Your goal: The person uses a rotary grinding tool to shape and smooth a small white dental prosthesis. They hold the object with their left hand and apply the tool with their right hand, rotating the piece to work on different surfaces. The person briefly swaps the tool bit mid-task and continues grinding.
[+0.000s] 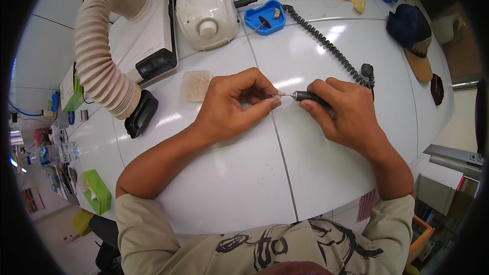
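My right hand is closed round a dark-gripped rotary handpiece, with a thin metal bur pointing left from its front end. The bur's tip meets the fingertips of my left hand, where thumb and index finger pinch together. Whatever sits between those fingers is too small and hidden to make out. A black coiled cord runs from the far side of the table toward my right hand. Just beyond my left wrist lies a shallow clear box of small pale pieces.
A white control unit with a knob stands at the back, beside a blue tray. To the left, a ribbed hose ends in a black nozzle. A cap lies far right; a green basket stands near left.
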### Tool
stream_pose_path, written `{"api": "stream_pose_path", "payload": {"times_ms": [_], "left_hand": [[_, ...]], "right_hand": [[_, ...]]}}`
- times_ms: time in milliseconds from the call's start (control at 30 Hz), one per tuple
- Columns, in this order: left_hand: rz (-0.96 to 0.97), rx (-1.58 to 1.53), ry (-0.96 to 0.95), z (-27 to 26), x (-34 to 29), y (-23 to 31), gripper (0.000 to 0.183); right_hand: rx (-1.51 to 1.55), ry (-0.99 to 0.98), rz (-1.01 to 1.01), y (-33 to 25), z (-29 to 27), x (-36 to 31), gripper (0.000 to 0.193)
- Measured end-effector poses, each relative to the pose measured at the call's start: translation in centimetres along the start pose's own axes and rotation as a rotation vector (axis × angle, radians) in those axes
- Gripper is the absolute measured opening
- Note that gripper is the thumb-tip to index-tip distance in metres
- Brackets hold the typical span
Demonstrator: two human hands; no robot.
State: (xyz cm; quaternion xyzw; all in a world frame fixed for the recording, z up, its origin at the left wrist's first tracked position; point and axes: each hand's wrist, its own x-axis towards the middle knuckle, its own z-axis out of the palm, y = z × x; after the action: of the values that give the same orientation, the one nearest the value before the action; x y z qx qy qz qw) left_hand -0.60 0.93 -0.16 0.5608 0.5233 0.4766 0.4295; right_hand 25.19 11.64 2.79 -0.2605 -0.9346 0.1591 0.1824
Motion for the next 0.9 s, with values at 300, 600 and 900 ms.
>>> {"api": "stream_pose_path", "payload": {"times_ms": [300,600,900], "left_hand": [[0.002,0.141,-0.072,-0.32,0.05,0.61,0.013],[-0.001,0.131,-0.089,-0.20,0.02,0.70,0.025],[-0.050,0.082,-0.032,-0.17,0.00,0.70,0.019]], "right_hand": [[-0.004,0.023,-0.037,-0.05,0.05,0.00,0.025],[-0.004,0.010,-0.019,-0.17,-0.21,-0.07,0.024],[0.007,0.005,0.009,-0.31,-0.25,-0.04,0.023]]}}
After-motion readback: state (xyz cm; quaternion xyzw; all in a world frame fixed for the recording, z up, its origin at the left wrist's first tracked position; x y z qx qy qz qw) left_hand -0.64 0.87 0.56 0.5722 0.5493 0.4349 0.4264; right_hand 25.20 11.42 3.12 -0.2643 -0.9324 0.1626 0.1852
